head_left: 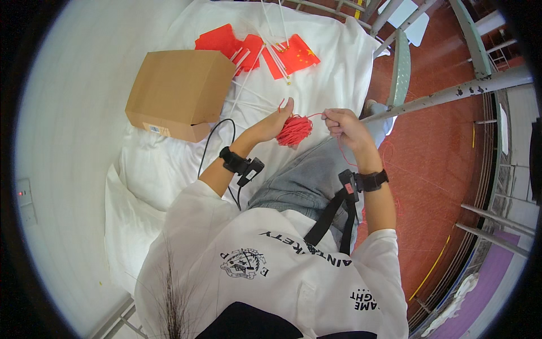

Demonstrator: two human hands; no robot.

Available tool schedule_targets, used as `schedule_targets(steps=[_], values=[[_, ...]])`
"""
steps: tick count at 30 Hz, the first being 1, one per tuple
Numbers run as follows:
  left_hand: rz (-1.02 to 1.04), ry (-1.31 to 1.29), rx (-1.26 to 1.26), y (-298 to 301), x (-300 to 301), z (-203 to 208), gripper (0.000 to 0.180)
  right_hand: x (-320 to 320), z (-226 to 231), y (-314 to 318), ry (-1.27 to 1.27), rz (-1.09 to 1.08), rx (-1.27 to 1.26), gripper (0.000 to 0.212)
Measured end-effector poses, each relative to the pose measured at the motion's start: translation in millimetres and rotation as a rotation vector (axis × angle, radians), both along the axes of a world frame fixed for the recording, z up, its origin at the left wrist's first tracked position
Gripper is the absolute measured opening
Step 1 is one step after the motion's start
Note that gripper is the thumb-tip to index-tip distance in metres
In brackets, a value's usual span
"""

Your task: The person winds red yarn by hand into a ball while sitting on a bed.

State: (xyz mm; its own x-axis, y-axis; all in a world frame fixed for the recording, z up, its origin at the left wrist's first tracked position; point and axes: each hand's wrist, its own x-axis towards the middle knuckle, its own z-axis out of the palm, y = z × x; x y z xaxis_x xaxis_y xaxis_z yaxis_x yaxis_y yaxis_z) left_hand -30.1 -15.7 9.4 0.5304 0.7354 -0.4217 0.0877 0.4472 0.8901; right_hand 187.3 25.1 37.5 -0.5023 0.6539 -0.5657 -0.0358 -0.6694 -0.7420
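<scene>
A bundle of wound red cord [294, 131] sits against the palm of my left hand [272, 124], its thumb pointing up. My left fingers, mostly hidden behind the bundle, hold it. From the bundle a short strand runs across to my right hand [344, 125], which pinches the cord between thumb and fingers. Below the right hand the loose cord hangs down past my leg, and thin red loops [389, 152] show over the floor. Both hands are above the white bedding, with my jeans-clad leg [305, 175] beneath them.
A closed cardboard box [175, 87] stands left on the white sheet [339, 62]. Beyond it lie small red flags [296, 55] on white sticks. A black cable [212, 135] runs beside the box. A metal bed rail and ladder [400, 73] rise at right above the red floor [429, 186].
</scene>
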Motion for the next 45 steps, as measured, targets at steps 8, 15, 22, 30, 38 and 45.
schedule_targets(steps=[8,15,22,30,38,45], values=[[0.143,0.579,0.589,6,22,-19,0.053,-32,-15,-23,-0.256,0.012,0.416,0.026],[0.259,0.642,0.7,6,6,-15,0.057,11,-16,-22,-0.325,0.21,0.158,0.027],[0.414,0.587,0.579,9,9,-48,0.059,-40,7,-32,-0.398,0.066,0.843,0.018],[0.168,0.171,0.583,-9,-13,-12,0.044,-8,7,17,-0.094,-0.302,0.223,0.014],[0.171,0.167,0.704,-18,-13,-4,0.045,-10,8,-3,-0.24,-0.159,0.221,0.017],[0.291,0.362,0.657,-12,-12,-28,0.049,-30,30,-35,-0.261,-0.04,0.353,0.02]])
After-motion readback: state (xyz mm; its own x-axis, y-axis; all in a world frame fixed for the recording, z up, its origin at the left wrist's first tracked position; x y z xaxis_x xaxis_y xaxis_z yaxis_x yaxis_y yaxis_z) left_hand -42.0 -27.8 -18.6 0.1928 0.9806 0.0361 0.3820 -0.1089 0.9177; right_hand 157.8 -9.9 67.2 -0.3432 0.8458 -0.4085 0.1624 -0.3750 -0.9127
